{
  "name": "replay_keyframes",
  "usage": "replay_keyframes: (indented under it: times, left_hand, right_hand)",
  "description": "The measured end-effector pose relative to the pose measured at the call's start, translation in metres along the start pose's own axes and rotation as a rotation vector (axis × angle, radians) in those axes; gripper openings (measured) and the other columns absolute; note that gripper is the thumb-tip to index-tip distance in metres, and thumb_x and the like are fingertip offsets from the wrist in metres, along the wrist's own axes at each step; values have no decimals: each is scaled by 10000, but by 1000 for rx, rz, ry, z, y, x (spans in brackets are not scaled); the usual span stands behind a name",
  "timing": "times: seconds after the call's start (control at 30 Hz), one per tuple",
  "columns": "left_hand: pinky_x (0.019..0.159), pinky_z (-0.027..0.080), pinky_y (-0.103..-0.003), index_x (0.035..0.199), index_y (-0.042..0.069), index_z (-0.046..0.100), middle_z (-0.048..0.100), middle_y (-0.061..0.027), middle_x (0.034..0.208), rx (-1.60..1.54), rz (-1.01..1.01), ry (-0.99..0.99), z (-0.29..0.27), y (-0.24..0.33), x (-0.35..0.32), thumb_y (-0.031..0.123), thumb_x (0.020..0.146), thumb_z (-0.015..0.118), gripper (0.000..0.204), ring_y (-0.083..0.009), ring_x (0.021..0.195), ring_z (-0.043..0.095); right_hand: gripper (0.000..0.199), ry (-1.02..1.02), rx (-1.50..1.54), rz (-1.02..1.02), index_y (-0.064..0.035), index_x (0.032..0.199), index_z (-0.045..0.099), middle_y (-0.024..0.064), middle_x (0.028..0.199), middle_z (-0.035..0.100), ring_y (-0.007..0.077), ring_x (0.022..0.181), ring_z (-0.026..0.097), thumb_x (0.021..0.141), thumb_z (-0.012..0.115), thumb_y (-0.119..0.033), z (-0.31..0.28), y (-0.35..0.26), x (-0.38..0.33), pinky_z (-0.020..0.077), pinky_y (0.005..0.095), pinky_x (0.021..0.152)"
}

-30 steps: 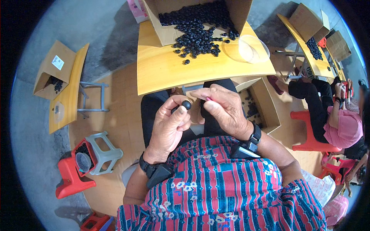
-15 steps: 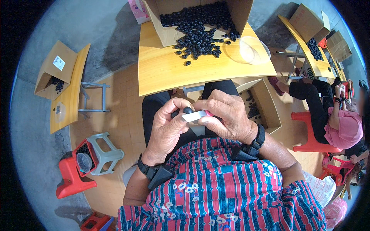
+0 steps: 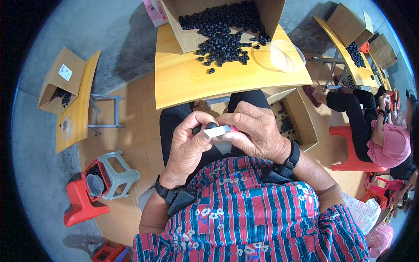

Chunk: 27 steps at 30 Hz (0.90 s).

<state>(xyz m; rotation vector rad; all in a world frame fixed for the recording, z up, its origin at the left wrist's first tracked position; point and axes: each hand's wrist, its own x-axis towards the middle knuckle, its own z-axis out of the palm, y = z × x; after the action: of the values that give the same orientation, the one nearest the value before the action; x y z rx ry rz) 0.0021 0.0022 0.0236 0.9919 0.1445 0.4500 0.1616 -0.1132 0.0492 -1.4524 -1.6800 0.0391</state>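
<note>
Over my lap, my left hand (image 3: 187, 142) is closed around small black rounded pieces (image 3: 211, 125), pinched between thumb and fingers. My right hand (image 3: 259, 131) grips a small knife (image 3: 218, 131) with a pale flat blade and a bit of pink handle showing. The blade lies against or just in front of the black piece near my left thumb tip; exactly where it touches is hidden. Ahead on the yellow table (image 3: 187, 85), a heap of similar black pieces (image 3: 224, 46) spills from a cardboard box (image 3: 185, 41) on its side.
A clear round plastic tub (image 3: 286, 56) stands at the table's right. Below it is an open carton (image 3: 303, 126) holding black pieces. Left are a grey stool (image 3: 120, 172), a red stool (image 3: 78, 203) and a red basket (image 3: 106, 174). A person in pink (image 3: 388, 142) sits at right.
The knife blade has tilted slightly between my hands, its tip shifting a little left. Both hands keep nearly the same place and hold. The whole view has shifted very slightly.
</note>
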Motion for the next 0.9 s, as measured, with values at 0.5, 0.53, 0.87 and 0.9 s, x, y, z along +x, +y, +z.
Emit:
replay_keyframes:
  times: [0.5, 0.53, 0.87, 0.9]
  left_hand:
    - [501, 299, -169, 980, 50, 533, 438, 36, 829, -18, -65, 40, -5, -4, 0, 264, 885, 672, 272, -19, 613, 372]
    - [501, 299, -169, 980, 50, 533, 438, 36, 829, -18, -65, 38, -4, -4, 0, 264, 885, 672, 272, -19, 613, 372]
    - [513, 312, -164, 1020, 70, 547, 468, 48, 789, -140, -127, 118, 0, -10, 1, 222, 928, 612, 189, -20, 588, 358]
    - [513, 313, -162, 1043, 72, 553, 476, 47, 787, -151, -134, 140, 1, -10, 1, 224, 929, 611, 199, -21, 588, 357]
  right_hand:
    - [222, -55, 34, 84, -65, 943, 664, 91, 727, 557, 272, 632, 590, 846, 656, -266, 2, 4, 0, 484, 366, 571]
    - [228, 2, 36, 223, -56, 940, 669, 100, 757, 577, 288, 641, 593, 849, 655, -264, 7, 11, -3, 487, 368, 586]
    - [289, 30, 400, 341, -40, 1049, 673, -5, 708, 474, 93, 664, 453, 794, 735, -159, 10, 0, -2, 378, 252, 594]
    - [289, 29, 401, 340, -40, 1049, 673, -5, 708, 474, 93, 664, 453, 794, 735, -159, 10, 1, -2, 378, 252, 594]
